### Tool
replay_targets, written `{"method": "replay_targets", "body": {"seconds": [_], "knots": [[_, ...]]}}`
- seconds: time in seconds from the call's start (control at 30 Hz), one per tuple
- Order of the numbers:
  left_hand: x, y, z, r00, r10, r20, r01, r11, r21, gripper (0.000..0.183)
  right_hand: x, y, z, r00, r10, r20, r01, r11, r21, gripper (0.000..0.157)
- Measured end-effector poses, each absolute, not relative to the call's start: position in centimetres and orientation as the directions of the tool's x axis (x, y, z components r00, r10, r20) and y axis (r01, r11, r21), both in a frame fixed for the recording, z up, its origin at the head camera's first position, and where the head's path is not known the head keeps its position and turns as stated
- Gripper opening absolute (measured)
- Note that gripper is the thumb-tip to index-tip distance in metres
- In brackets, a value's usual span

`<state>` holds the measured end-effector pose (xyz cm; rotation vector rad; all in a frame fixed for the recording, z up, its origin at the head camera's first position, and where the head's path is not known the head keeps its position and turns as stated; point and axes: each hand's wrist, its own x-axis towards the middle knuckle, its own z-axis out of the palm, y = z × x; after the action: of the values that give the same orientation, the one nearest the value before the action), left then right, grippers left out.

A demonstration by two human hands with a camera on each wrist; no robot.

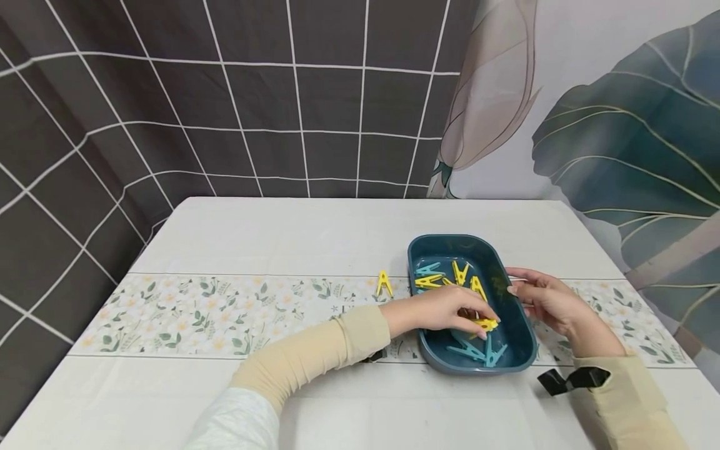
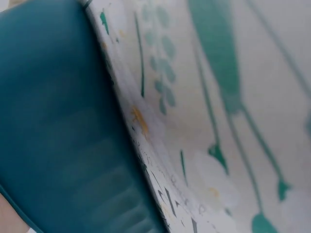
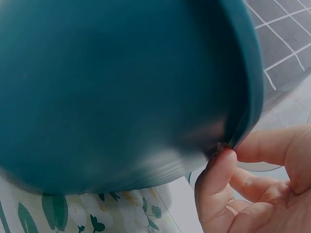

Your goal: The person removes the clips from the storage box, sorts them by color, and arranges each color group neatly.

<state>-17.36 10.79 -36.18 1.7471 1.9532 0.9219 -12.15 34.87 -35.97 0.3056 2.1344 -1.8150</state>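
Note:
A dark teal plastic basin (image 1: pixel 512 350) sits on the table with yellow and light-blue clothespins in it. My left hand (image 1: pixel 452 307) reaches over its near left wall, and its fingertips pinch a yellow clothespin (image 1: pixel 487 324). Light-blue clothespins (image 1: pixel 469 351) lie below that hand, while more yellow ones (image 1: pixel 460 272) lie beyond it. At the basin's right wall, my right hand (image 1: pixel 548 300) holds the rim between thumb and fingers, as the right wrist view also shows. In the left wrist view the basin's outer wall (image 2: pixel 63 121) hides most of the left hand.
One yellow clothespin (image 1: pixel 384 284) stands on the table just left of the basin. A white cloth (image 1: pixel 253 237) with a floral band covers the table. Behind it hangs a dark grid-patterned curtain (image 1: pixel 332 100), with a leaf-printed one (image 1: pixel 647 125) at the right.

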Motion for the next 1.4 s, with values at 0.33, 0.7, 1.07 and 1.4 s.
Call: {"method": "replay_targets", "body": {"seconds": [0.33, 0.7, 1.07, 1.4], "knots": [[-17.5, 10.4, -35.8, -0.232, 0.948, 0.218, 0.676, -0.003, 0.737, 0.030, -12.1, 34.3, -35.8, -0.932, -0.043, -0.359, 0.345, 0.192, -0.919, 0.057], [-18.7, 8.3, -34.7, -0.439, 0.868, 0.232, 0.579, 0.076, 0.811, 0.025, -11.8, 34.3, -35.7, -0.929, -0.036, -0.369, 0.362, 0.126, -0.924, 0.053], [-20.3, 4.8, -34.3, -0.571, 0.793, 0.211, 0.482, 0.116, 0.869, 0.025, -11.7, 34.4, -35.8, -0.930, -0.037, -0.366, 0.362, 0.085, -0.928, 0.032], [-21.9, 1.7, -34.8, -0.666, 0.726, 0.172, 0.425, 0.181, 0.887, 0.023, -11.8, 34.4, -35.7, -0.931, -0.050, -0.362, 0.357, 0.082, -0.930, 0.036]]}}
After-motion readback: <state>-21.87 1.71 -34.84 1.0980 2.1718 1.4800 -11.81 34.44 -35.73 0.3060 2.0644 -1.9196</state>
